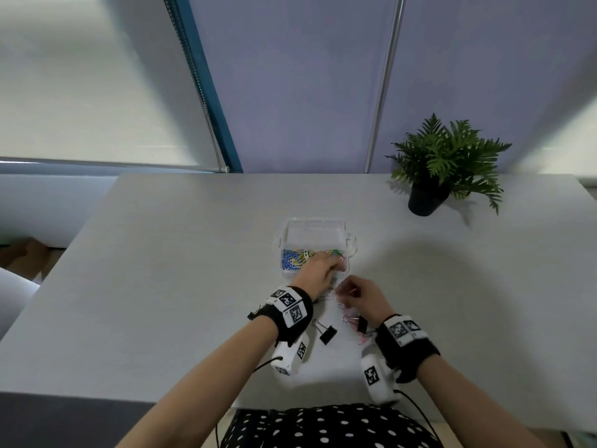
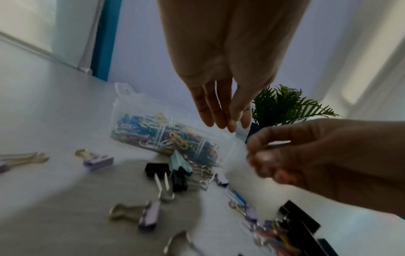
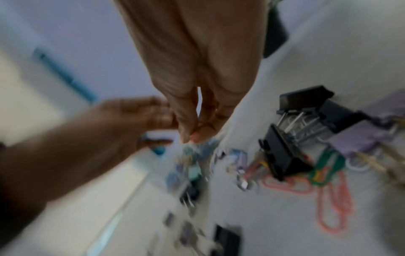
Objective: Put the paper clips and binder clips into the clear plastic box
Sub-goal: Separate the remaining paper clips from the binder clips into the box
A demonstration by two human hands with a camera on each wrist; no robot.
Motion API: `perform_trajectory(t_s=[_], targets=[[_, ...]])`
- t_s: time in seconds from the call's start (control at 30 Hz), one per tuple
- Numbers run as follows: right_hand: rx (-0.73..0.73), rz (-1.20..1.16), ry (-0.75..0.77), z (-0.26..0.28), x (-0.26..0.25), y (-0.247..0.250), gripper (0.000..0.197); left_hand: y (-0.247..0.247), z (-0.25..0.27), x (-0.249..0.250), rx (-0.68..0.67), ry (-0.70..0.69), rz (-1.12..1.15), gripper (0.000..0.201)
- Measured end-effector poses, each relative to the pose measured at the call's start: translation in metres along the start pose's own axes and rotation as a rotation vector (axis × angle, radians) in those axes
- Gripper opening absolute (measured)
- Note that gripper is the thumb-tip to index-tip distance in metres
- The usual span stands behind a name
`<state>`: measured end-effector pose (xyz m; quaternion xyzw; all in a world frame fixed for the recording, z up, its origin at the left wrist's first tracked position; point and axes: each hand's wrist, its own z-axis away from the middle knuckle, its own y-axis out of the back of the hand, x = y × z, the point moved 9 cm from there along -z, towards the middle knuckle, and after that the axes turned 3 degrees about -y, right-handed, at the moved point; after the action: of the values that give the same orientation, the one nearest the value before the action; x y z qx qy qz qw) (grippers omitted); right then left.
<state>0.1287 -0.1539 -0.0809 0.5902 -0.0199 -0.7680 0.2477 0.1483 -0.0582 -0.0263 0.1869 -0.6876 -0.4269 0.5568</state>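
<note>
Left hand [image 1: 318,270] fingers straight, over clear plastic box [image 1: 292,236] | right hand [image 1: 361,294] curled, pinch unclear | binder clips [image 1: 327,333] at 6 o'clock of hands.

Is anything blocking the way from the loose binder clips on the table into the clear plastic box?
Nothing fixed does. The clear plastic box is open-topped, with paper clips inside. Only the left hand, reaching over its near edge, is in the path; the binder clips lie just in front.
</note>
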Motion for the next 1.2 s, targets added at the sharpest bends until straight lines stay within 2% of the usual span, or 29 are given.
perform_trajectory(t_s=[0.1, 0.2, 0.27, 0.33, 0.47, 0.5, 0.57, 0.67, 0.8, 0.93, 1.03, 1.13, 1.2], targets=[[0.122, -0.337, -0.142, 0.007, 0.025, 0.037, 0.021, -0.015, 0.017, 0.004, -0.027, -0.052, 0.037, 0.024], [0.104, -0.627, -0.324, 0.022, 0.052, 0.049, 0.02, -0.06, 0.038, 0.01, -0.256, -0.091, -0.074, 0.024], [0.074, -0.666, -0.398, 0.029, 0.062, 0.047, 0.022, -0.08, 0.046, 0.016, -0.328, -0.142, -0.188, 0.029], [0.012, -0.5, -0.386, 0.034, 0.061, 0.043, 0.022, -0.085, 0.049, 0.019, -0.308, -0.165, -0.263, 0.033], [-0.035, 0.35, -0.083, 0.036, 0.038, 0.043, 0.007, -0.076, 0.057, 0.008, -0.256, -0.168, -0.385, 0.029], [-0.038, 0.471, -0.017, 0.037, 0.033, 0.041, 0.002, -0.073, 0.061, 0.002, -0.248, -0.164, -0.4, 0.025], [-0.103, 0.607, 0.07, 0.039, 0.031, 0.031, 0.007, -0.064, 0.068, -0.009, -0.213, -0.135, -0.393, 0.017], [-0.189, 0.662, 0.158, 0.044, 0.031, 0.013, 0.021, -0.052, 0.08, -0.022, -0.177, -0.093, -0.381, 0.017], [-0.241, 0.839, 0.223, 0.045, 0.04, -0.005, 0.031, -0.047, 0.09, -0.03, -0.26, -0.073, -0.456, 0.015], [-0.195, 0.848, 0.278, 0.041, 0.042, -0.005, 0.02, -0.043, 0.071, -0.007, -0.264, -0.103, -0.423, 0.026], [-0.197, 0.764, 0.272, 0.041, 0.042, -0.005, 0.01, -0.055, 0.053, 0.024, -0.247, -0.113, -0.325, 0.023], [-0.197, 0.729, 0.283, 0.042, 0.046, -0.002, 0.015, -0.081, 0.047, 0.039, -0.322, -0.089, -0.315, 0.026], [-0.177, 0.694, 0.281, 0.044, 0.049, 0.003, 0.008, -0.089, 0.045, 0.039, -0.343, -0.06, -0.322, 0.03]])
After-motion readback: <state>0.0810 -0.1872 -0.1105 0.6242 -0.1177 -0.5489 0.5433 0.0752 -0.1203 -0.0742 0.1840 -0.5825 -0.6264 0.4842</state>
